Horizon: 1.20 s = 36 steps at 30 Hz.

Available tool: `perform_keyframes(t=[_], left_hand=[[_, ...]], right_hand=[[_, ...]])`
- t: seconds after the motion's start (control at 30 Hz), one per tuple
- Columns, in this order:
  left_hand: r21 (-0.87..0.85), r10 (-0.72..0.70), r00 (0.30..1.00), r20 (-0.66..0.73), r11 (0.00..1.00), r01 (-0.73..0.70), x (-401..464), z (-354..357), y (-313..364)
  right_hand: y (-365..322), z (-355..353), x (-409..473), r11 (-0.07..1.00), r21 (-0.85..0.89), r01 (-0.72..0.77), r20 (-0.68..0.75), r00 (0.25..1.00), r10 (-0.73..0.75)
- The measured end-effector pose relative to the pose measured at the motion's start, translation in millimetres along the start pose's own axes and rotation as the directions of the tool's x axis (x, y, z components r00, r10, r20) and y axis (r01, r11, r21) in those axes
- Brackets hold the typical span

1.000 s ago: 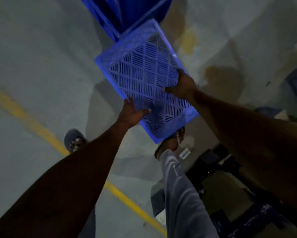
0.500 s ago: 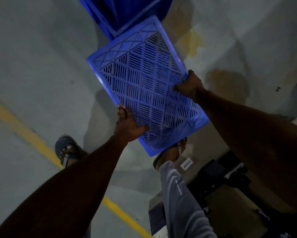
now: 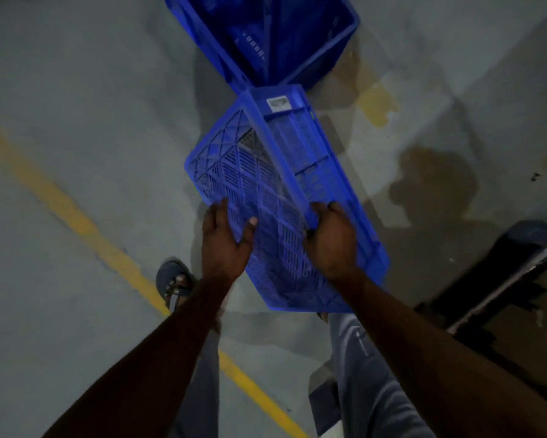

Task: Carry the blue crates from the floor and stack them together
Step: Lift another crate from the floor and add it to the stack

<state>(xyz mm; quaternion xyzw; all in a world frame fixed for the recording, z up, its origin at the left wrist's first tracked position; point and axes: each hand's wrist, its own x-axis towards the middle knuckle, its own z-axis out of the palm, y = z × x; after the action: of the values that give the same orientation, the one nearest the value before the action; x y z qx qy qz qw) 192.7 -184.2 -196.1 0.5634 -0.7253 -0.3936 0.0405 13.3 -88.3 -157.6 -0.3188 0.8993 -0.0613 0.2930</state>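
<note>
Blue crate [image 3: 265, 197], slatted lattice base, pale label; second blue crate [image 3: 297, 36]; grey floor [image 3: 76, 90], yellow stripe [image 3: 76, 216]; grey sandal [image 3: 174, 279].

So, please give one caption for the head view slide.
Both hands, left and right, hold a tilted blue crate before the crate stack.

A dim grey concrete floor [image 3: 76, 90] carries a diagonal yellow painted line [image 3: 85, 222] and dark brownish stains [image 3: 436, 178].
</note>
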Motion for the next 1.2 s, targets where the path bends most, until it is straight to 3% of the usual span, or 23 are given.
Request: perform_keyframes(t=[0.07, 0.17, 0.3, 0.37, 0.43, 0.53, 0.63, 0.77, 0.9, 1.0, 1.13, 1.2], left_hand=[[0.184, 0.354, 0.934, -0.034, 0.921, -0.343, 11.5, -23.1, 6.4], [0.320, 0.674, 0.718, 0.175, 0.650, -0.689, 32.6, -44.2, 14.1], [0.216, 0.791, 0.361, 0.495, 0.291, -0.932, 57.4, -66.3, -9.0], [0.198, 0.798, 0.259, 0.544, 0.178, -0.964, 65.4, -77.3, -27.9], [0.221, 0.806, 0.255, 0.533, 0.158, -0.962, 64.5, -83.2, -42.6], [0.236, 0.797, 0.316, 0.515, 0.222, -0.946, 55.1, -90.1, -69.3], [0.251, 0.773, 0.360, 0.523, 0.264, -0.931, 43.0, -98.8, -109.2], [0.243, 0.790, 0.340, 0.511, 0.246, -0.938, 26.0, -104.0, -143.2], [0.268, 0.730, 0.404, 0.552, 0.303, -0.914, 19.7, -101.3, -138.6], [0.348, 0.619, 0.461, 0.636, 0.303, -0.887, 8.3, -114.5, -140.9], [0.321, 0.316, 0.519, 0.794, 0.506, -0.801, -27.1, -153.2, -131.9], [0.276, 0.282, 0.572, 0.770, 0.661, -0.697, -44.0, -174.6, -129.3]], right_hand=[[-18.8, 13.8, -19.7, 0.997, -0.071, 0.013, -0.014, 1.000, -0.014], [-43.0, 38.0, -47.6, 0.994, -0.104, 0.019, -0.041, 0.999, -0.024], [-70.8, 57.1, -73.2, 0.995, -0.098, -0.004, -0.102, 0.995, -0.006], [-78.2, 61.9, -80.3, 0.999, -0.035, -0.026, -0.130, 0.991, 0.021], [-79.2, 72.1, -89.8, 0.998, -0.033, -0.057, -0.105, 0.993, 0.053], [-75.6, 86.1, -101.6, 0.976, 0.045, -0.214, 0.044, 0.976, 0.212], [-62.7, 96.1, -99.3, 0.965, 0.024, -0.261, 0.097, 0.961, 0.257], [-49.3, 96.6, -81.8, 0.939, 0.040, -0.342, 0.250, 0.913, 0.321], [-52.6, 87.8, -76.2, 0.948, 0.026, -0.318, 0.196, 0.931, 0.307], [-50.3, 95.0, -87.0, 0.966, 0.118, -0.231, 0.191, 0.960, 0.207], [-55.4, 101.4, -125.9, 0.982, 0.179, -0.052, 0.226, 0.974, 0.011], [-65.2, 111.7, -151.8, 0.986, 0.161, 0.051, 0.184, 0.980, -0.080]])
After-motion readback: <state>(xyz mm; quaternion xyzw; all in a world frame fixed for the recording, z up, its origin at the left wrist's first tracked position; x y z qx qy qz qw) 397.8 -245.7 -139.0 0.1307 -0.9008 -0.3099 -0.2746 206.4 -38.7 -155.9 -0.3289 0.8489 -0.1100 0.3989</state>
